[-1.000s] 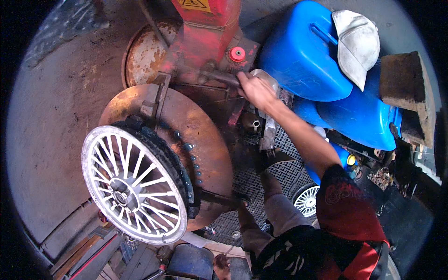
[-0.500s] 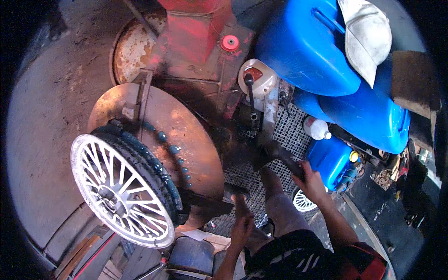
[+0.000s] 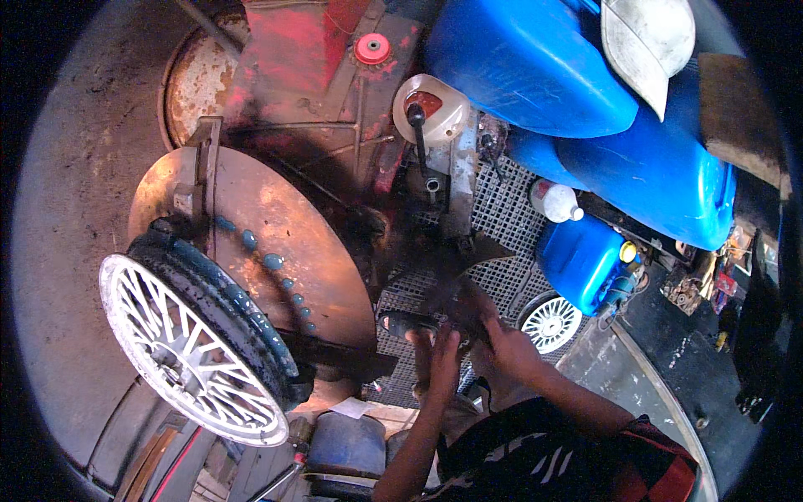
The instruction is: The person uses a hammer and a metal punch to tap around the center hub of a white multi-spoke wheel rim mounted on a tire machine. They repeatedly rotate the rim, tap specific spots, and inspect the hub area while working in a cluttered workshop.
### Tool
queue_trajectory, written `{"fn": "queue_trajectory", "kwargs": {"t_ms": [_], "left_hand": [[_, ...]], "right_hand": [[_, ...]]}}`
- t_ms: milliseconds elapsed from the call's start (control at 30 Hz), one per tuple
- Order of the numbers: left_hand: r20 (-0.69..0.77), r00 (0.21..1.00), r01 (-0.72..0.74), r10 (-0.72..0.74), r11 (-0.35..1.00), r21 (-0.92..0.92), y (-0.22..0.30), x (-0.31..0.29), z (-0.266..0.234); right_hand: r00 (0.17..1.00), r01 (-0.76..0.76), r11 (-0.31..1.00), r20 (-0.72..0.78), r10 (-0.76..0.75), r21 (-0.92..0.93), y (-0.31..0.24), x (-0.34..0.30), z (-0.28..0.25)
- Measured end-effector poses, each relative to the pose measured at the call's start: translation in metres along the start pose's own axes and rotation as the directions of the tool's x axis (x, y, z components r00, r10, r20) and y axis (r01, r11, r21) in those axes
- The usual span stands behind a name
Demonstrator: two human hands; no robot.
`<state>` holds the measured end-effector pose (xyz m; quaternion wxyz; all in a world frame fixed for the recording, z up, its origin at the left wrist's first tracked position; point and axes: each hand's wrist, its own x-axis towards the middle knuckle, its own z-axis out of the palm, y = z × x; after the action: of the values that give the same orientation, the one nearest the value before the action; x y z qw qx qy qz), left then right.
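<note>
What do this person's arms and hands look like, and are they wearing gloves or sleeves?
No gloves: the left hand and right hand are bare, and both forearms are uncovered. I see no watch or rings, though the hands are slightly blurred. The only clothing in view is a dark top with red and pale patterning.

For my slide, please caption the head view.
Both hands meet beside a white alloy wheel on a rusty red machine.
</note>
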<state>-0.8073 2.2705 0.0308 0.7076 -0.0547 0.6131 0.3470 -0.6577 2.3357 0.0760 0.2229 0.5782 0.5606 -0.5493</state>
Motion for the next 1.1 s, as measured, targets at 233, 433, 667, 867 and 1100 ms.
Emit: {"fn": "queue_trajectory", "kwargs": {"t_ms": [233,433,667,867,1100], "left_hand": [[-0.14,0.989,-0.043,0.05,0.998,0.053,-0.025,0.049,-0.019],[-0.232,0.967,-0.052,0.103,0.975,0.215,-0.031,0.034,-0.079],[-0.182,0.983,0.015,0.018,0.984,0.175,-0.023,-0.015,-0.123],[-0.245,0.966,0.041,-0.087,0.982,-0.186,-0.106,-0.063,-0.217],[-0.413,0.893,0.131,-0.181,0.981,-0.146,-0.105,-0.093,-0.247]], "right_hand": [[0.959,0.16,0.987,-0.242,-0.15,0.023,-0.018,-0.007,0.015],[0.744,0.451,0.884,-0.598,-0.298,0.121,-0.066,0.08,-0.06],[0.459,0.706,0.694,-0.653,-0.603,-0.145,-0.151,0.24,-0.096],[0.6,0.638,0.756,-0.52,-0.608,-0.147,-0.188,0.279,-0.081],[0.818,0.407,0.905,-0.391,-0.422,-0.127,-0.204,0.275,-0.088]]}}
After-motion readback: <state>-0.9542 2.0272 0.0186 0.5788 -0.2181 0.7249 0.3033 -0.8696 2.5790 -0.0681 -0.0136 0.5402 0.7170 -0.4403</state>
